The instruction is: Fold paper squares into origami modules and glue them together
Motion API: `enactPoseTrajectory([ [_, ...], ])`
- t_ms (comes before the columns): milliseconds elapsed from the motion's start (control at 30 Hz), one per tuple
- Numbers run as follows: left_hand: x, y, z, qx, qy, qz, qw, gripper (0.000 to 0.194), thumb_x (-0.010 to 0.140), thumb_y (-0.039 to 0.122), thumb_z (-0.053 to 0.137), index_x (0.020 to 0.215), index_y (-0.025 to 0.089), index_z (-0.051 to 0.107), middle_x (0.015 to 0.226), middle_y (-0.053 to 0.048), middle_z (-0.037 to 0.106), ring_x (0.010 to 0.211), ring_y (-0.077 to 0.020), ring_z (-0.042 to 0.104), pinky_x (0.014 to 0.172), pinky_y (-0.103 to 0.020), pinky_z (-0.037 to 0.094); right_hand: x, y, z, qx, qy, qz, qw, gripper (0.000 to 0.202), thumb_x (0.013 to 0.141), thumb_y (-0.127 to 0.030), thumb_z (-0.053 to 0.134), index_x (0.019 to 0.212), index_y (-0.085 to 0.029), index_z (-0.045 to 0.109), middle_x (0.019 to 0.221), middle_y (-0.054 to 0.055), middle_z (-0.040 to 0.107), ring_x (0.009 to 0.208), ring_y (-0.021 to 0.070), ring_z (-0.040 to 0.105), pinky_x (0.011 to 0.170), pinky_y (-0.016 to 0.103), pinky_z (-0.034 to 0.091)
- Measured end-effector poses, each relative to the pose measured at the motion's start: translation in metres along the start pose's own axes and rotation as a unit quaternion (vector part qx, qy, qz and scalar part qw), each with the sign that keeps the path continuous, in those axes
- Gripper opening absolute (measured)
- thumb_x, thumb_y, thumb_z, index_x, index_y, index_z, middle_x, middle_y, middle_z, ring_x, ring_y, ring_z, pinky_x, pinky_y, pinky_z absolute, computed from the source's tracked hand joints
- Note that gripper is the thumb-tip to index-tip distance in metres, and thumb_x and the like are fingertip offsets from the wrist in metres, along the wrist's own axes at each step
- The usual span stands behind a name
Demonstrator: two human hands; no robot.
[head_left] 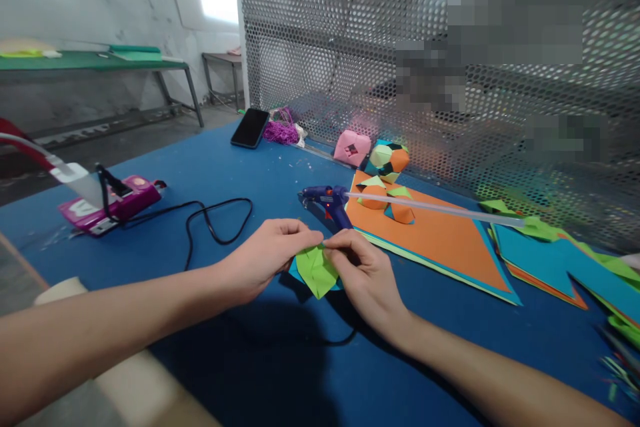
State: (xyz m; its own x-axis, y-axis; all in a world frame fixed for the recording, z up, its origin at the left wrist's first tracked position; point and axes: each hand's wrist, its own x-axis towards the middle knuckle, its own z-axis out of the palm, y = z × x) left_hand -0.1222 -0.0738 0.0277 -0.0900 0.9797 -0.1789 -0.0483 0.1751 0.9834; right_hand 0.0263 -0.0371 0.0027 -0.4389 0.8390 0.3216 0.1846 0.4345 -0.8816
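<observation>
Between my two hands is a small folded paper piece [317, 269], light green in front with blue showing behind it. My left hand [273, 250] pinches its upper left edge. At the upper right, the thumb and fingers of my right hand [367, 270] are closed on the same piece. Just beyond my hands lies a dark blue glue gun [327, 199] with a long clear glue stick [440, 209] jutting out to the right. Folded orange, green and blue paper pieces [374, 195] rest on a stack of orange sheets [440, 247].
A pink folded paper ball [352, 148] and a multicoloured one [389, 159] stand by the perforated metal panel [310, 60]. A phone [251, 127] and purple shredded strands [281, 131] lie behind. A magenta power strip [113, 203] with a black cord [210, 230] is at left; blue sheets [535, 257] at right.
</observation>
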Motion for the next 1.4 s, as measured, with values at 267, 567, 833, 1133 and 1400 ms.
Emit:
enactPoseTrajectory([
  [267, 0.0017, -0.0017, -0.0021, 0.049, 0.006, 0.009, 0.999, 0.011, 0.067, 0.025, 0.062, 0.067, 0.014, 0.061, 0.060, 0.002, 0.056, 0.055, -0.0085, 0.047, 0.053, -0.021, 0.035, -0.0010, -0.0013, -0.0011, -0.001, -0.009, 0.011, 1.000, 0.011, 0.081, -0.022, 0.051, 0.078, -0.019, 0.061, 0.070, -0.001, 0.059, 0.062, 0.0112, 0.052, 0.056, 0.022, 0.041],
  [567, -0.0046, 0.0018, -0.0016, 0.158, 0.027, 0.066, 0.985, 0.012, 0.068, 0.024, 0.055, 0.068, 0.015, 0.063, 0.061, 0.002, 0.057, 0.052, -0.0087, 0.044, 0.049, -0.020, 0.033, 0.0002, -0.0057, -0.0002, -0.032, -0.020, 0.009, 0.999, 0.015, 0.084, -0.029, 0.052, 0.076, -0.018, 0.058, 0.069, -0.001, 0.059, 0.062, 0.0115, 0.052, 0.053, 0.022, 0.040],
  [833, -0.0048, -0.0012, -0.0020, 0.186, 0.023, 0.083, 0.979, 0.012, 0.067, 0.023, 0.055, 0.065, 0.015, 0.063, 0.058, 0.003, 0.055, 0.053, -0.0094, 0.043, 0.049, -0.020, 0.032, -0.0010, -0.0072, -0.0009, -0.090, -0.028, -0.041, 0.995, 0.016, 0.085, -0.025, 0.047, 0.071, -0.019, 0.053, 0.066, -0.001, 0.056, 0.060, 0.0112, 0.050, 0.051, 0.022, 0.038],
  [1133, -0.0013, -0.0006, -0.0047, 0.145, 0.058, 0.115, 0.981, 0.014, 0.072, 0.025, 0.055, 0.070, 0.016, 0.064, 0.066, 0.001, 0.060, 0.062, -0.0114, 0.050, 0.056, -0.020, 0.039, 0.0024, -0.0010, -0.0030, -0.056, -0.029, -0.011, 0.998, 0.017, 0.088, -0.030, 0.046, 0.094, -0.020, 0.058, 0.081, 0.001, 0.061, 0.071, 0.0138, 0.055, 0.063, 0.025, 0.043],
  [1400, 0.0038, -0.0031, -0.0068, 0.197, 0.035, 0.130, 0.971, 0.005, 0.067, 0.018, 0.053, 0.071, 0.017, 0.057, 0.063, 0.004, 0.052, 0.059, -0.0102, 0.046, 0.054, -0.021, 0.036, 0.0058, -0.0018, -0.0066, -0.111, -0.031, -0.061, 0.991, 0.013, 0.087, -0.024, 0.047, 0.078, -0.019, 0.055, 0.071, 0.000, 0.056, 0.064, 0.0131, 0.053, 0.059, 0.024, 0.041],
])
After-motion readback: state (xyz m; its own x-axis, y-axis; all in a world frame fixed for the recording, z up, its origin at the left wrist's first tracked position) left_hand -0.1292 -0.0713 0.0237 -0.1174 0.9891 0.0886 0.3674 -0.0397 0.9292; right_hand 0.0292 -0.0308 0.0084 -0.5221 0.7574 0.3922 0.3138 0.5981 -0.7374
